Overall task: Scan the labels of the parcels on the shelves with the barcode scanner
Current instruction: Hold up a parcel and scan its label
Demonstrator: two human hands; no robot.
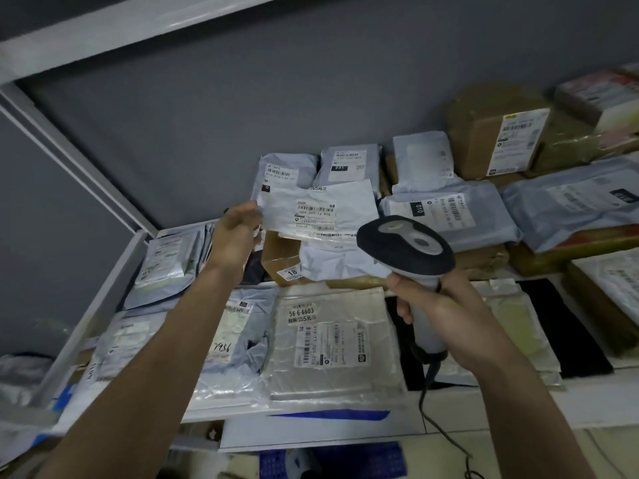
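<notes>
My right hand (446, 312) grips the grey handle of a corded barcode scanner (408, 247), whose dark head points up and left. My left hand (237, 236) pinches the left edge of a pale grey mailer bag (349, 202) and holds it lifted, label facing me, just left of the scanner head. A shelf (345, 433) below carries many parcels: a silver bag marked 56-6603 (332, 340), a small cardboard box marked 18 (280, 261), and grey bags with barcode labels behind.
Brown cartons (484, 129) stack at the back right against a grey wall. White upright and top shelf rails (69, 160) frame the left side. The scanner cable (446, 437) hangs past the shelf's front edge. A blue crate (345, 461) sits below.
</notes>
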